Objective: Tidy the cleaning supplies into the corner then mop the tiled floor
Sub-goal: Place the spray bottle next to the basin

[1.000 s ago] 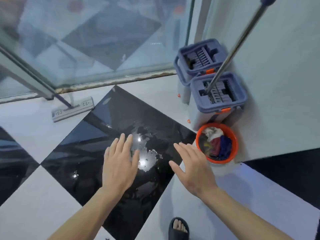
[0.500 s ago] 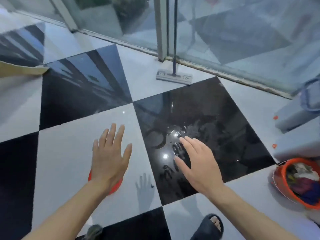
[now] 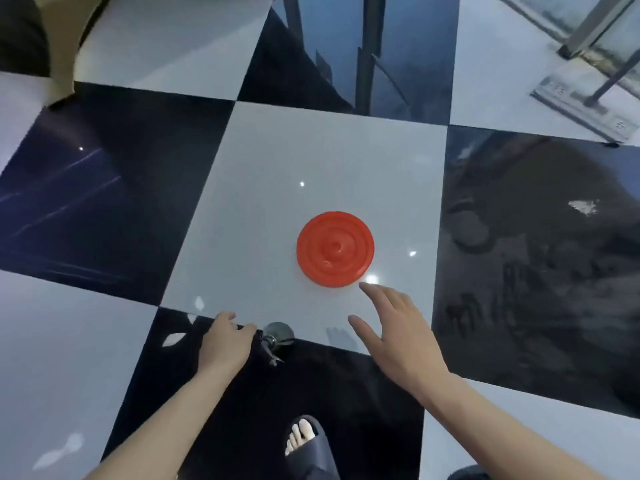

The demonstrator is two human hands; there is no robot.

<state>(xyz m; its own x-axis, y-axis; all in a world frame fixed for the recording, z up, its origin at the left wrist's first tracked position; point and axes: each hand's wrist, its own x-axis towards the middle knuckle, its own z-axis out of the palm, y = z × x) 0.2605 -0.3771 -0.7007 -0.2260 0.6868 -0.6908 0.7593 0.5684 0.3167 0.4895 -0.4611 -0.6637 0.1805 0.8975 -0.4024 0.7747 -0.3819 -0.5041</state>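
A round red lid [image 3: 335, 249] lies flat on a white floor tile [image 3: 277, 188]. My right hand [image 3: 398, 334] hovers just below and right of it, fingers spread, index fingertip a short way from the lid's rim, holding nothing. My left hand [image 3: 225, 344] is lower left with its fingers curled, their tips against a small dark round object [image 3: 277, 337] with a metallic part; whether it grips the object is unclear. A flat mop head [image 3: 585, 102] with its pole [image 3: 609, 81] rests on the floor at the top right.
The black tile [image 3: 554, 254] on the right carries wet smears. My sandalled foot [image 3: 304, 441] stands at the bottom centre. A beige sheet [image 3: 69, 46] lies at the top left. A metal frame post [image 3: 588, 26] stands at the top right.
The view has swung left and down, so the buckets and orange basin are out of sight. My left hand dropped off the red lid to the small dark object. My right hand moved towards the lid.
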